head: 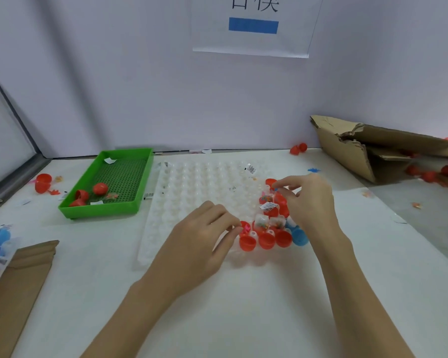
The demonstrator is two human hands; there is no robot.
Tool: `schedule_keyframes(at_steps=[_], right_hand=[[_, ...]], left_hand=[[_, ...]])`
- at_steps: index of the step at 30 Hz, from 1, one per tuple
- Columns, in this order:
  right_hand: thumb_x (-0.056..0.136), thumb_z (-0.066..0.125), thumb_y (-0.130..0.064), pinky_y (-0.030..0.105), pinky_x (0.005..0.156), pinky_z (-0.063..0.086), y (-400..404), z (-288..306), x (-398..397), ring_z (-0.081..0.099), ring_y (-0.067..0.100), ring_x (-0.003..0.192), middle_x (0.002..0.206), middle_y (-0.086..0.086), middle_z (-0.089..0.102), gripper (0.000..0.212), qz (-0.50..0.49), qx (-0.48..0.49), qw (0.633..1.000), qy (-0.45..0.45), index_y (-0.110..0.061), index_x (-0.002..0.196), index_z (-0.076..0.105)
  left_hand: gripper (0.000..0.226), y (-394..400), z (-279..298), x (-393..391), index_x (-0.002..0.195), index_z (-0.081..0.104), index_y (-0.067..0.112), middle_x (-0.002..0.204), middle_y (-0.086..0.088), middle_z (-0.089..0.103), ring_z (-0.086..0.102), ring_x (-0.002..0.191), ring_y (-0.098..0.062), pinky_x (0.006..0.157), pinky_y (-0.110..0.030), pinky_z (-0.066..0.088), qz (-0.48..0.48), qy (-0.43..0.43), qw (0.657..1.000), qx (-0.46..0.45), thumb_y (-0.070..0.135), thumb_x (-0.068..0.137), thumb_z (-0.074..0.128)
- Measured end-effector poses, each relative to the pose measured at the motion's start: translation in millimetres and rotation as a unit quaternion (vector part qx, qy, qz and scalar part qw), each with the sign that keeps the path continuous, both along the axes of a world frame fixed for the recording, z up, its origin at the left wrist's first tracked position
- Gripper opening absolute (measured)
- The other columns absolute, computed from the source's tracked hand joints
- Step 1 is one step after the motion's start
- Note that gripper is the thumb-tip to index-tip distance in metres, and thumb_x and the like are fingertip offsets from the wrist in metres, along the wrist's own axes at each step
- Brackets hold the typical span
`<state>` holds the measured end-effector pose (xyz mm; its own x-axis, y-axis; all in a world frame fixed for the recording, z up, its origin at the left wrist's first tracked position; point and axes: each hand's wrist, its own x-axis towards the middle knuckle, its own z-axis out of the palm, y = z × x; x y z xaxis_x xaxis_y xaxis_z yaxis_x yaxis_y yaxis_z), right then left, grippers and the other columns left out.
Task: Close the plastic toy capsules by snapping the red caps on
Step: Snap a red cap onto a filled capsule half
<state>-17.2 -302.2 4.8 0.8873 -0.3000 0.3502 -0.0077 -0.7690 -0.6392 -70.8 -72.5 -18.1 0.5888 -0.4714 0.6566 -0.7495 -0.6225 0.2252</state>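
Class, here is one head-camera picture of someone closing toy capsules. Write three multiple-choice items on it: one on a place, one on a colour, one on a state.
1. Where does the green tray lie relative to the clear dimpled tray?
A. To its left
B. To its right
C. On top of it

2. What colour is the one odd capsule at the right end of the near row of red capsules?
A. Yellow
B. Blue
C. Green

3. How is the cardboard box at the far right?
A. Sealed and upright
B. Folded flat
C. Torn open, lying on its side

Answers: 1 A, the green tray sits beside the clear tray's left edge. 2 B, it is blue next to red ones. 3 C, its flaps are ragged and its opening gapes sideways.
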Motion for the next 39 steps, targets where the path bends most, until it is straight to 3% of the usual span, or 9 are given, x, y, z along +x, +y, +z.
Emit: schedule_keyframes(at_steps=[3,7,15,20,23,25,30,35,39], right_hand=[[0.100,0.064,-0.014,0.018,0.066,0.042,-7.8,-3.6,4.8,0.059,0.014,0.083,0.107,0.006,0.069,0.022,-0.018,-0.007,1.000,-0.018,-0.027,0.105,0.080],[0.103,0.056,-0.011,0.030,0.088,0.053,-18.2,-8.5,10.2,0.063,0.016,0.098,0.120,0.003,0.068,0.026,-0.031,-0.014,0.999,-0.017,-0.024,0.114,0.076],[0.109,0.038,-0.009,0.030,0.109,0.041,-12.7,-12.0,14.3,0.053,0.023,0.133,0.143,0.001,0.061,0.039,0.072,-0.002,0.996,0.061,-0.022,0.139,0.060],[0.107,0.047,-0.011,0.021,0.096,0.045,-13.3,-6.9,10.0,0.061,0.016,0.119,0.132,0.001,0.067,0.033,0.053,0.036,0.998,0.025,-0.020,0.135,0.061],[0.101,0.061,-0.013,0.009,0.071,0.043,-18.6,1.1,5.6,0.062,0.004,0.088,0.109,-0.002,0.072,0.016,0.044,0.028,0.999,-0.004,-0.019,0.113,0.071],[0.097,0.069,-0.018,0.011,0.062,0.040,-23.4,5.2,2.2,0.059,0.001,0.078,0.097,-0.003,0.071,0.007,0.045,0.010,0.998,0.036,-0.019,0.103,0.072],[0.092,0.076,-0.023,0.017,0.060,0.042,-27.7,7.8,-3.0,0.061,0.003,0.077,0.091,-0.001,0.072,0.005,0.055,0.002,0.992,0.115,-0.020,0.096,0.074],[0.095,0.071,-0.022,0.013,0.058,0.041,-25.2,8.6,-3.2,0.059,0.004,0.074,0.092,-0.003,0.072,0.006,0.053,0.001,0.997,0.056,-0.022,0.097,0.076],[0.092,0.075,-0.022,0.007,0.053,0.041,-13.2,9.3,-6.2,0.058,0.003,0.066,0.082,-0.008,0.068,0.007,0.112,0.005,0.993,0.040,-0.027,0.093,0.079]], left_hand=[[0.023,3.3,1.1,0.3,0.098,0.073,0.012,0.091,0.005,0.065,0.059,0.085,-0.017,0.074,-0.033,0.052,0.007,-0.005,1.000,0.001,0.026,0.103,0.055],[0.025,3.0,2.6,0.0,0.097,0.073,0.011,0.090,0.004,0.065,0.058,0.084,-0.018,0.073,-0.033,0.052,0.006,-0.006,1.000,0.006,0.025,0.104,0.054],[0.018,4.2,-1.1,1.3,0.099,0.072,0.013,0.092,0.006,0.063,0.057,0.086,-0.017,0.071,-0.035,0.053,-0.015,0.000,1.000,0.025,0.022,0.104,0.058],[0.013,6.0,-0.7,1.5,0.098,0.072,0.013,0.092,0.006,0.063,0.056,0.086,-0.017,0.070,-0.036,0.054,-0.019,-0.001,1.000,0.024,0.018,0.102,0.062],[0.012,6.4,0.5,1.7,0.098,0.073,0.013,0.092,0.006,0.064,0.057,0.086,-0.017,0.069,-0.035,0.054,-0.017,-0.005,1.000,0.022,0.018,0.101,0.063],[0.012,7.0,1.0,1.6,0.098,0.073,0.012,0.092,0.006,0.064,0.058,0.086,-0.017,0.069,-0.035,0.054,-0.018,-0.006,1.000,0.023,0.018,0.102,0.063],[0.013,8.2,1.8,1.3,0.099,0.073,0.014,0.092,0.007,0.063,0.057,0.088,-0.016,0.069,-0.035,0.054,-0.021,-0.003,0.999,0.029,0.020,0.103,0.062],[0.012,8.4,1.9,0.7,0.099,0.073,0.013,0.092,0.007,0.063,0.058,0.087,-0.017,0.068,-0.036,0.055,-0.021,-0.002,0.999,0.033,0.018,0.102,0.063],[0.010,8.9,1.5,1.6,0.099,0.073,0.013,0.092,0.007,0.063,0.058,0.087,-0.017,0.069,-0.036,0.055,-0.020,-0.002,0.999,0.035,0.017,0.102,0.064]])
